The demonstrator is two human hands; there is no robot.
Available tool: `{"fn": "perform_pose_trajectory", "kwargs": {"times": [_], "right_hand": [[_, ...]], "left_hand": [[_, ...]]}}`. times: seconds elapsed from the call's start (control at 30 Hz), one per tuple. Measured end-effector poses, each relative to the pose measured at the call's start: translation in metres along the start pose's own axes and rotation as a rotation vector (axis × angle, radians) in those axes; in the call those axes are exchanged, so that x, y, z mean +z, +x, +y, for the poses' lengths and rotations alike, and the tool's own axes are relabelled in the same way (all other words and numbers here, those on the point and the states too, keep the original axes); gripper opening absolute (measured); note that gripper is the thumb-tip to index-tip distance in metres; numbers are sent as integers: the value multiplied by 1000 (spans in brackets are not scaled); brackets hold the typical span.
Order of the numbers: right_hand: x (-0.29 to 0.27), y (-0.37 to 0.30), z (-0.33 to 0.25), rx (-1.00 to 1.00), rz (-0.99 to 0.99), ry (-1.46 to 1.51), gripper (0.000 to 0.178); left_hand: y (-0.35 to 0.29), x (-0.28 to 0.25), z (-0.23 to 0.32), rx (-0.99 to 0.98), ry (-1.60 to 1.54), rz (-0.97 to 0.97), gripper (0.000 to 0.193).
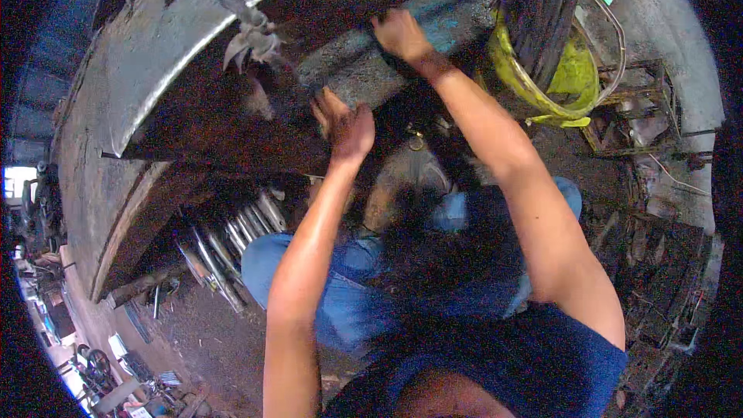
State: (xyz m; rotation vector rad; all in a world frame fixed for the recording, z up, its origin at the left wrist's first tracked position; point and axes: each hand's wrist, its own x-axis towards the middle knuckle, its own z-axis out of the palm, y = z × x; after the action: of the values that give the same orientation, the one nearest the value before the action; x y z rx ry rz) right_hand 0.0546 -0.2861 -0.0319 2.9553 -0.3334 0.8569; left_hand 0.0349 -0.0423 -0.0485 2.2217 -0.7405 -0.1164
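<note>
Both my arms reach forward to a long, dirty grey block (pixel 348 77) with patches of blue paint, under a large dark metal machine. My left hand (pixel 344 128) is at the block's near left edge, its fingers stretched forward and the thumb apart; it holds nothing that I can see. Farther right, my right hand (pixel 401 35) is at the block's far side with its fingers curled. What those fingers hold, if anything, is lost in dark shadow. A blurred metal fitting with a pointed tip (pixel 251 42) hangs from a bar left of the hands.
A yellow bucket (pixel 507 66) full of dark rods (pixel 546 23) stands right of my right hand. Beyond it is a rusty metal frame (pixel 631 108). Several shiny metal bars (pixel 232 236) lie left of my knee. The machine's curved grey edge (pixel 178 54) arches across the upper left.
</note>
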Motion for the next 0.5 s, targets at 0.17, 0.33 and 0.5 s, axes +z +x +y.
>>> {"fn": "perform_pose_trajectory", "kwargs": {"times": [0.17,0.33,0.5], "right_hand": [[7,8,27,567,-243,198,43],[-8,9,20,617,64,263,40],[-28,3,-4,336,6,202,38]], "left_hand": [[-1,-2,4,6,26,-15,71],[-1,-1,2,-29,30,-26,72],[-3,5,-2,-10,23,7,71]]}}
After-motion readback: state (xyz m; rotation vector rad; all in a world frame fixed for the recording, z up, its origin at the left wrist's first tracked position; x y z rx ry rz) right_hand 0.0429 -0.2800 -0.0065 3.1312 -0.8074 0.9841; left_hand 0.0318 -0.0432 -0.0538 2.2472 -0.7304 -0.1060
